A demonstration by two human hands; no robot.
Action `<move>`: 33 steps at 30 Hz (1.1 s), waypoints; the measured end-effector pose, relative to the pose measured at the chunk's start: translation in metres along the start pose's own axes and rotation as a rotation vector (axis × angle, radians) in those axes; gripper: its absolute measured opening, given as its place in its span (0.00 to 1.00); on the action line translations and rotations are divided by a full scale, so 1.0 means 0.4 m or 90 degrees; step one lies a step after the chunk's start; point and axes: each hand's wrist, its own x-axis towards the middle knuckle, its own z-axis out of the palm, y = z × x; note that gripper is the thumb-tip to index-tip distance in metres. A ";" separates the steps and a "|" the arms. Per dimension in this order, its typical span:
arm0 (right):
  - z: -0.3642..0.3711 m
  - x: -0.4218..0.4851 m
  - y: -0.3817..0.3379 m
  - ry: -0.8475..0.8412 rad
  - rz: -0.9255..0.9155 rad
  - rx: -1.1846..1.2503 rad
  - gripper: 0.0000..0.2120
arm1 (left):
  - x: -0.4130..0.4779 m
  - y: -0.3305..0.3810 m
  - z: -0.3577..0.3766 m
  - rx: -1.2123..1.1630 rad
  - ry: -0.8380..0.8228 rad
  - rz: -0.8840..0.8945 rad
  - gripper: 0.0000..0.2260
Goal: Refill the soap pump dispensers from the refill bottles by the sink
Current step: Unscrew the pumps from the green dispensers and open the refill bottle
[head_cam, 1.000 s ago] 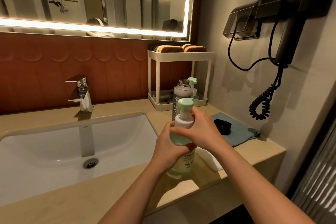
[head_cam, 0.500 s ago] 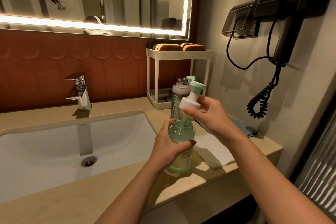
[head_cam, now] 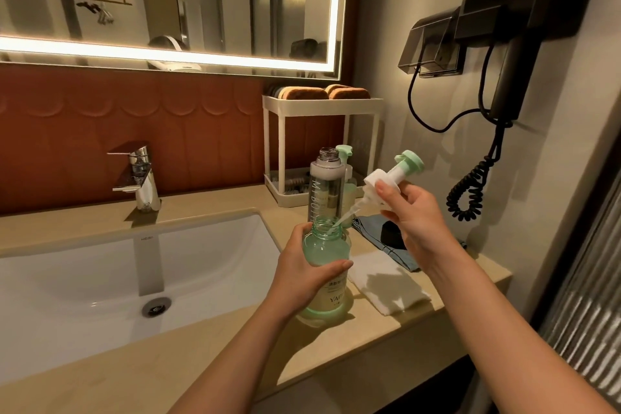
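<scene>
Plainly, the step in hand is opening the dispenser, and the refill itself has not begun. The left hand (head_cam: 302,274) grasps the green dispenser bottle (head_cam: 326,245) at its shoulder, fingers (head_cam: 337,265) curled round the body. The bottle stands upright on the worktop (head_cam: 201,363), near the front edge and just right of the sink (head_cam: 100,279). That hold looks meant to stop the bottle tipping while the pump is drawn out.

The right hand (head_cam: 416,222) pinches the white collar of the pump head (head_cam: 393,178), which is tilted up and to the right. Its dip tube (head_cam: 344,219) slants down to the left with the lower end inside the open neck. The slant probably lets the long tube clear the narrow mouth while any drips fall back into the bottle.

The clear refill bottle (head_cam: 327,191) stands uncapped just behind the dispenser, close enough to pour without a long reach. A black cap (head_cam: 391,232), likely the refill bottle's, lies on a blue cloth (head_cam: 368,228) to the right. A white cloth (head_cam: 386,286) lies just beside the dispenser, a sensible spot to lay the wet pump. A second dispenser (head_cam: 344,153), its pump on, is partly hidden behind the refill bottle in front of the white rack (head_cam: 322,107)
</scene>
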 end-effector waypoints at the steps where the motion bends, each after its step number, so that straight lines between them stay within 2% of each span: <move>1: -0.004 0.002 0.005 0.021 0.004 0.014 0.07 | 0.002 0.001 0.001 0.004 0.000 0.000 0.31; 8: -0.034 0.026 0.021 0.123 0.064 0.097 0.06 | 0.030 -0.007 -0.003 0.006 -0.006 -0.005 0.30; 12: -0.051 0.042 0.037 0.166 0.092 0.126 0.12 | 0.056 -0.019 -0.010 0.024 -0.008 -0.013 0.31; 17: -0.066 0.082 0.037 0.196 0.068 0.087 0.20 | 0.093 -0.042 -0.023 0.043 0.009 -0.029 0.31; 22: -0.083 0.130 0.048 0.118 0.081 -0.157 0.17 | 0.154 -0.067 -0.045 0.062 0.012 -0.061 0.32; 24: -0.084 0.146 0.061 0.062 0.090 -0.284 0.18 | 0.179 -0.077 -0.053 0.076 0.017 -0.073 0.33; 28: -0.075 0.165 0.097 -0.073 0.113 -0.492 0.13 | 0.221 -0.097 -0.063 0.091 0.020 -0.086 0.31; 31: -0.062 0.182 0.132 -0.129 0.112 -0.678 0.15 | 0.241 -0.105 -0.062 0.099 0.023 -0.080 0.30; 33: -0.052 0.194 0.158 -0.148 0.133 -0.741 0.18 | 0.254 -0.110 -0.057 0.096 0.030 -0.078 0.30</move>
